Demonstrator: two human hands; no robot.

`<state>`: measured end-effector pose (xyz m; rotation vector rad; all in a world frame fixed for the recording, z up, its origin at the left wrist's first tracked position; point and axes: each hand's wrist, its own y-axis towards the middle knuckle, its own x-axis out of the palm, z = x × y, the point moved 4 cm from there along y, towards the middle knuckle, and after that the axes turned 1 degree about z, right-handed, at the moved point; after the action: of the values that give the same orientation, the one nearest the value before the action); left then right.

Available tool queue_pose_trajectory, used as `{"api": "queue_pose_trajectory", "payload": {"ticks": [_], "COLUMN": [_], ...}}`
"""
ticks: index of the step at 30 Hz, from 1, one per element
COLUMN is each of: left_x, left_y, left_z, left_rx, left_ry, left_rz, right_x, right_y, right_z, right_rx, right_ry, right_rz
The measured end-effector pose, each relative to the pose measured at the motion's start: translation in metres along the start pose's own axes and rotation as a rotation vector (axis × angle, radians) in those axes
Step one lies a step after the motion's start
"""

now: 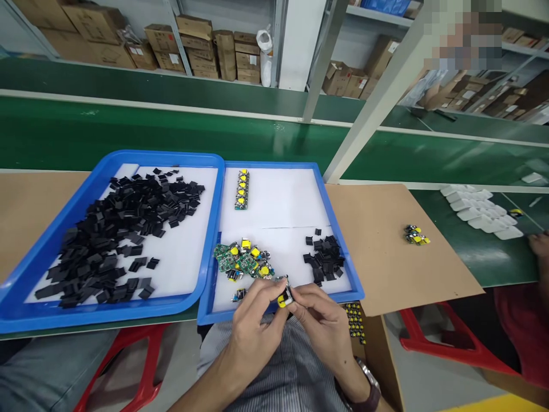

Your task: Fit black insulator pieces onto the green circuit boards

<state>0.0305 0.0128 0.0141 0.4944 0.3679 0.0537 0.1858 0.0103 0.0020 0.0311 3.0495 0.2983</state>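
Between my two hands, above the near edge of the right blue tray [317,171], is a small circuit board with a yellow-topped part [284,297]. My left hand [257,323] pinches it from the left, thumb and forefinger closed. My right hand [319,320] grips its right side with closed fingertips, which hide part of it. Just beyond lies a pile of circuit boards [244,260] with yellow parts, and a single board [239,294] sits nearer. Small black pieces [326,257] are heaped at the tray's right. A neat column of boards [242,190] stands at the back.
A left blue tray [217,229] holds many black pieces [124,229]. On brown cardboard [364,246] at right lie a few boards [416,235]. White containers [480,209] stand farther right, near a co-worker's hand [539,245]. A box beside my right wrist holds rows of boards [355,321].
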Motion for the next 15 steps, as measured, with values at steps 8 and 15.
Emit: {"api": "queue_pose_trajectory", "payload": {"ticks": [8, 15], "left_x": [-0.002, 0.009], "left_y": [-0.001, 0.004], "left_z": [0.005, 0.001], "left_rx": [0.033, 0.154], "left_ry": [0.0, 0.099], "left_rz": [-0.01, -0.042], "right_x": [0.0, -0.009], "right_y": [-0.001, 0.004], "right_z": [-0.002, -0.012], "right_rx": [-0.043, -0.1], "right_ry": [0.062, -0.089], "right_rz": [-0.051, 0.028]}}
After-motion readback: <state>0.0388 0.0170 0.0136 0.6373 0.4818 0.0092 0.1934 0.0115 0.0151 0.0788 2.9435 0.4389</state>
